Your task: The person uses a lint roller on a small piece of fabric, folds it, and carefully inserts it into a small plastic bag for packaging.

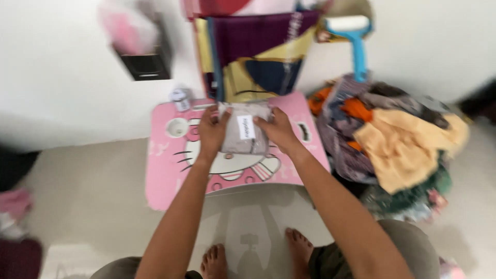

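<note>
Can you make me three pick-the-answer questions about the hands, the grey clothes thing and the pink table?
1. Where does the folded grey garment lie?
A. on the pink table
B. on the floor
C. on the clothes pile

2. What colour is the lint roller's handle?
A. red
B. blue
C. green

3. What are the hands doing?
A. both are on the garment
B. only one touches it
C. neither touches it

Answers:
1 A, the garment rests on the pink tabletop.
2 B, the handle against the wall is light blue.
3 A, the left hand and right hand each grip a side of the garment.
</note>
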